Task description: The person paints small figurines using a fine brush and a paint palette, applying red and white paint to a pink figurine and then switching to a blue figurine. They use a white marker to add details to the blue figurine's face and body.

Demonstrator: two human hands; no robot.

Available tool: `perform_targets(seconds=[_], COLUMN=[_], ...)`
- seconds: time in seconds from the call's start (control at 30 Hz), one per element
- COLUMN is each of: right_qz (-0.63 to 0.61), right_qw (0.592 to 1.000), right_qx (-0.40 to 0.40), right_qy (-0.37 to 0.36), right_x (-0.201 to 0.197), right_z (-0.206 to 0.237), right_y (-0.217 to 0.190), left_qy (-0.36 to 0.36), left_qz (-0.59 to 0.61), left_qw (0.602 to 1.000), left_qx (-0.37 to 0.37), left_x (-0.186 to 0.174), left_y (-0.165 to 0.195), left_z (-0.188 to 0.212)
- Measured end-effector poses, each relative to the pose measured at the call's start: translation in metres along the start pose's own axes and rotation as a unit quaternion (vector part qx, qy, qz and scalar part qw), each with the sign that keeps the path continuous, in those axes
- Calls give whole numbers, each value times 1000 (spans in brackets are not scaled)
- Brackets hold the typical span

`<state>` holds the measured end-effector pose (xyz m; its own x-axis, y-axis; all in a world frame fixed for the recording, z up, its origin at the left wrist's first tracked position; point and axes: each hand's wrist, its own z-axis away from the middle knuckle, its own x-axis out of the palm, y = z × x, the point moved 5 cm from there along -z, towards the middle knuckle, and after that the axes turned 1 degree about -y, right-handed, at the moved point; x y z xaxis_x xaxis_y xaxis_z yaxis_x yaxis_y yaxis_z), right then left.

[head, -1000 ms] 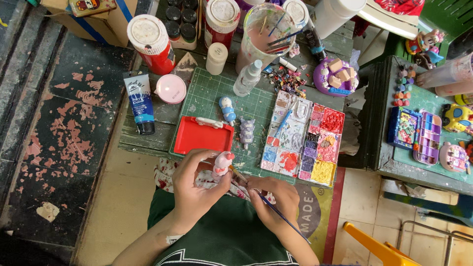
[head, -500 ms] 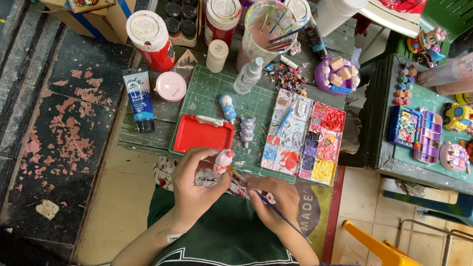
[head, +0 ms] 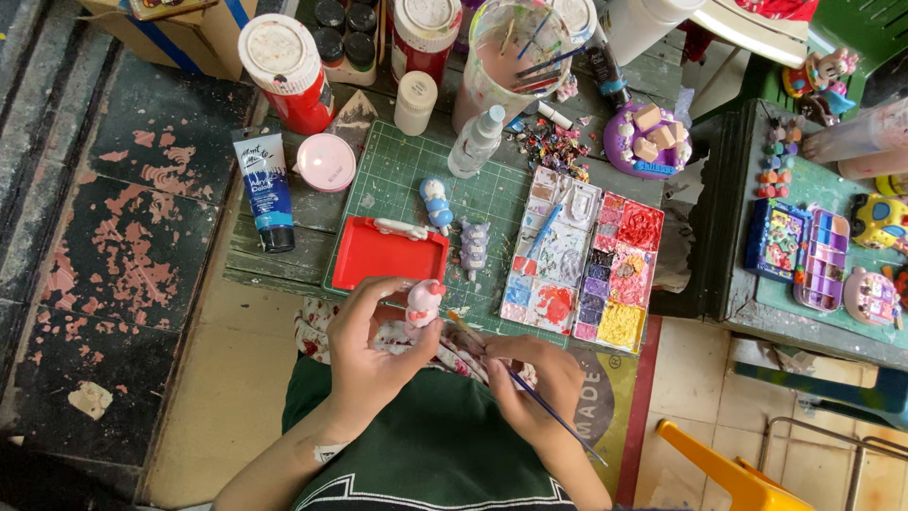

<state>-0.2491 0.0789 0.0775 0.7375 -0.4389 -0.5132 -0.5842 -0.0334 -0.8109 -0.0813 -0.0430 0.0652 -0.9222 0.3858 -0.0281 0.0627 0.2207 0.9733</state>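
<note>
While the left hand [head: 364,345] grips a small pink-and-white figurine [head: 423,303] above the lap, painting is under way.
Right hand [head: 530,383] pinches a thin brush [head: 530,393], tip beside the figurine; the next stroke needs steady aim, with the paint palette [head: 586,260] close by.

The tray [head: 378,255] lies on the cutting mat [head: 397,180] (near edge); the palette [head: 586,260] sits right of it.

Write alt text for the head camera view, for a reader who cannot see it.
Seen from above, a person's left hand holds a small pink and white figurine while the right hand holds a thin paintbrush beside it. Ahead, on a green cutting mat, lie a red tray, two more figurines and a stained paint palette.
</note>
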Motion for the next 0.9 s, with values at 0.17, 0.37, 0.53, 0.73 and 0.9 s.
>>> perform_targets(seconds=[0.17, 0.37, 0.53, 0.73, 0.9], right_qz=[16, -5, -15, -7, -25], right_qw=[999, 999, 998, 998, 998], right_qx=[-50, -44, -49, -54, -50], right_qy=[-6, -13, -23, -19, -23], right_x=[3, 7, 7, 4, 8], right_z=[-4, -7, -7, -7, -7], right_y=[-6, -7, -8, -8, -5], left_qy=[-4, 4, 11, 13, 8], left_qz=[6, -33, -67, -80, -67], left_qw=[1000, 999, 998, 997, 998], left_qx=[-6, 2, 4, 19, -4], left_x=[1, 0, 0, 0, 0], left_y=[-2, 1, 2, 4, 0], left_z=[1, 1, 1, 0, 0])
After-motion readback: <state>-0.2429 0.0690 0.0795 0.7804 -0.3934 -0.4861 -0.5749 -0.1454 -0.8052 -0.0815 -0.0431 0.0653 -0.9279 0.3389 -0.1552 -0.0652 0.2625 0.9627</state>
